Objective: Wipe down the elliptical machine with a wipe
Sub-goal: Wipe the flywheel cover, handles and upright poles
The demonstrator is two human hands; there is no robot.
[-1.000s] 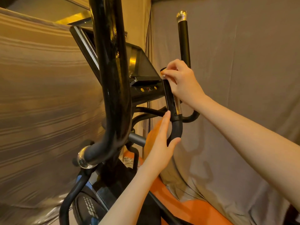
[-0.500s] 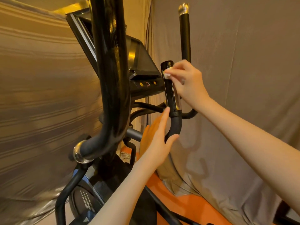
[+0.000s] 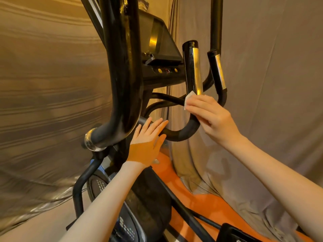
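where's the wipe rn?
Head view, right of centre: the wipe is pinched under the right hand's fingers against the lower end of the upright handlebar grip, just above its curved bend.

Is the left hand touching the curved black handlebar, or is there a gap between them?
Touching. In the head view, the left hand lies with straight fingers against the curved handlebar, its thumb under the bar, no gap visible. The right hand presses the wipe higher up.
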